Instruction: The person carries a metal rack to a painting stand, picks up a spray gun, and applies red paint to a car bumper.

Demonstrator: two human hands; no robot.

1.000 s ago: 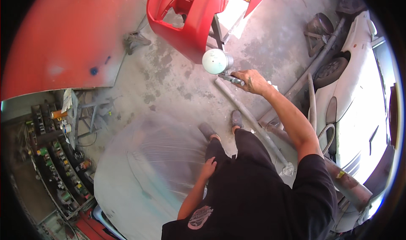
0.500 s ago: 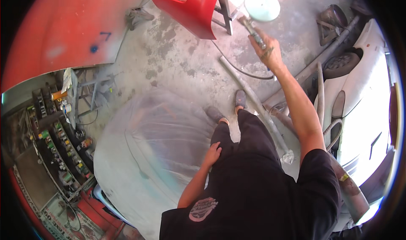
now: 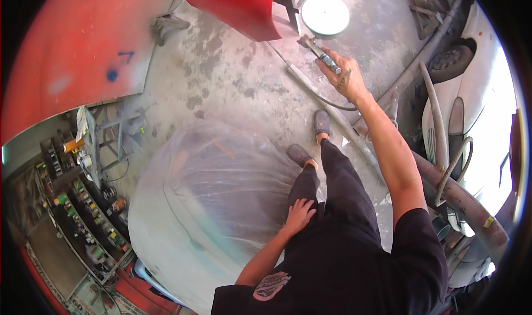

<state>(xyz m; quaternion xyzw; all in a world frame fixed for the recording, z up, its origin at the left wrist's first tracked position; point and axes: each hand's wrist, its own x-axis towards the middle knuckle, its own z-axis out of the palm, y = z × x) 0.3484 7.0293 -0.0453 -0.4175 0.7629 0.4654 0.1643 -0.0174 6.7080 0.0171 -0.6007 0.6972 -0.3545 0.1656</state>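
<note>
Two hands are seen. Spray gun (image 3: 322, 56) is gripped in right hand (image 3: 344, 77), upper right of centre, fingers curled round it. White round cup (image 3: 326, 14) is seen at gun's far end, just right of red bumper (image 3: 238, 10), top centre. Left hand (image 3: 299, 216), lower centre, is laid on thigh (image 3: 306, 189), fingers slightly spread, nothing seen held. Plastic sheet (image 3: 221, 176) is draped left of legs; white car (image 3: 471, 90) is seen at right.
</note>
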